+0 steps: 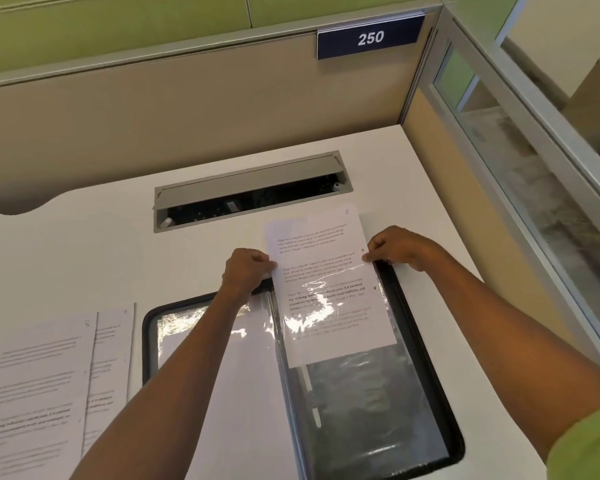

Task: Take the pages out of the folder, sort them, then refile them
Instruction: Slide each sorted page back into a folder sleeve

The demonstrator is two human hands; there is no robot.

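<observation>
Two loose pages (42, 375) lie left of the folder (148, 341); left hand (246, 271) and right hand (399, 247) each pinch the half-sleeved page (319, 251).

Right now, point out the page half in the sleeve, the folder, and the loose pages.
printed page (312, 237): head view, bare upper half of the sheet.
display folder (148, 341): head view, black left rim.
loose pages (42, 375): head view, top sheet of the left stack.
</observation>
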